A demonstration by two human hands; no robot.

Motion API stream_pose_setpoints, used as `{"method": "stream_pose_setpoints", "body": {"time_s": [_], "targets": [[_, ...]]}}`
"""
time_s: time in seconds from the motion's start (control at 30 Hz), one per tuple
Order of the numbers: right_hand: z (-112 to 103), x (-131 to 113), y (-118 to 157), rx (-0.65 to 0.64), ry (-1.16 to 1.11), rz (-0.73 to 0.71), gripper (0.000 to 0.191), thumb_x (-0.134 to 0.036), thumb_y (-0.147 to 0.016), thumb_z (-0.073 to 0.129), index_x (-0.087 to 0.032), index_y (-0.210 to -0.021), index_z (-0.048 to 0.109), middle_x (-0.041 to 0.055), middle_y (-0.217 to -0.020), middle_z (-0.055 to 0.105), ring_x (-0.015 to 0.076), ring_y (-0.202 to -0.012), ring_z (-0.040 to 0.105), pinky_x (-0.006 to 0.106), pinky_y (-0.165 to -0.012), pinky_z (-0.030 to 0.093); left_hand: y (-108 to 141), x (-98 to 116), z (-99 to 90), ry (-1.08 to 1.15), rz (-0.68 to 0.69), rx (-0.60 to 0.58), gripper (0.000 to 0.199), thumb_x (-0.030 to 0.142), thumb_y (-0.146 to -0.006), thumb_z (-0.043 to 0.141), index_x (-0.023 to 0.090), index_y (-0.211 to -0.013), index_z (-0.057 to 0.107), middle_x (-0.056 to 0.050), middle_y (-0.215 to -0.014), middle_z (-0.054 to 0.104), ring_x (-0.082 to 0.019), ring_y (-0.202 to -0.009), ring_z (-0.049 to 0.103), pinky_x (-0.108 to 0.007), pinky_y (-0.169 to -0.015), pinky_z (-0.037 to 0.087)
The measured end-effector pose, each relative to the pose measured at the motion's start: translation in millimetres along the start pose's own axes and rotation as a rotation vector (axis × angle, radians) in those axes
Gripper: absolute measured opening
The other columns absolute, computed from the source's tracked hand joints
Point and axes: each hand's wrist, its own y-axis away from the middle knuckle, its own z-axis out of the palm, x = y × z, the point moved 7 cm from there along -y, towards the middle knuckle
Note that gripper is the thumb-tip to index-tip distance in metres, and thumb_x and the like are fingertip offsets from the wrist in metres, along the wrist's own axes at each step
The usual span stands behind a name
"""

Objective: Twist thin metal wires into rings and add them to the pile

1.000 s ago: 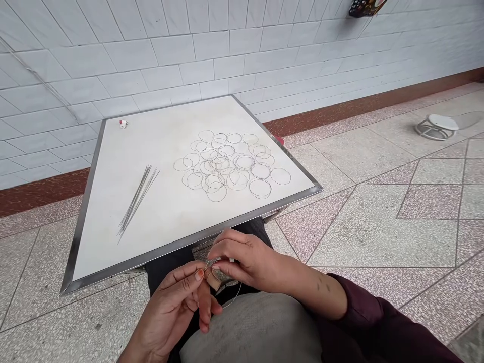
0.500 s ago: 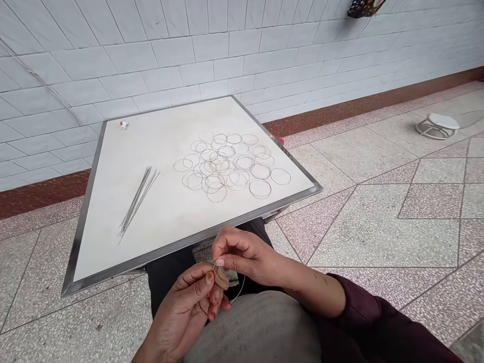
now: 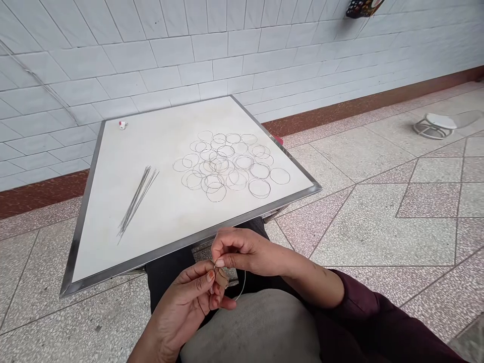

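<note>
A thin wire point(image 3: 243, 288) bends in a curve between my two hands, just below the table's front edge. My left hand point(image 3: 194, 290) pinches the wire between thumb and forefinger, with a small brown piece point(image 3: 221, 278) beside its fingers. My right hand point(image 3: 242, 252) pinches the wire close to my left fingertips. On the white table point(image 3: 170, 212) lie several overlapping wire rings point(image 3: 259, 188). A bundle of straight wires point(image 3: 136, 201) lies at the table's left side.
A small white and red object point(image 3: 123, 125) sits near the table's back left corner. Behind the table stands a tiled wall point(image 3: 170, 50). A low white stool point(image 3: 434, 125) is on the floor at the right. A dark patterned item point(image 3: 363, 7) hangs on the wall.
My left hand's lower fingers have shifted slightly around the wire. The rest of the view has moved only slightly.
</note>
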Motion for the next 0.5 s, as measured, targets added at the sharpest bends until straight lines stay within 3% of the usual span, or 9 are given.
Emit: {"method": "stream_pose_setpoints", "body": {"time_s": [0.33,0.5], "targets": [[-3,-9,1,-0.092,0.181,-0.024,0.008,-0.016,-0.094,0.059,-0.017,-0.087,0.063,-0.0005,-0.085,0.057,0.0108,-0.080,0.054,0.022,-0.071,0.044,-2,-4,-2.7,-0.009,-0.050,-0.002,0.014,0.028,-0.081,0.075,0.014,-0.082,0.076,-0.005,-0.076,0.066,-0.014,-0.065,0.061,-0.039,-0.073,0.059],[-2,-10,0,-0.128,0.201,-0.014,0.007,-0.012,-0.092,0.061,-0.017,-0.087,0.063,-0.0013,-0.086,0.055,0.0097,-0.078,0.052,0.021,-0.070,0.043,-3,0,-1.3,-0.174,-0.031,-0.007,0.019,0.032,-0.083,0.074,0.014,-0.081,0.078,-0.006,-0.077,0.069,-0.020,-0.071,0.069,-0.034,-0.072,0.055]]}}
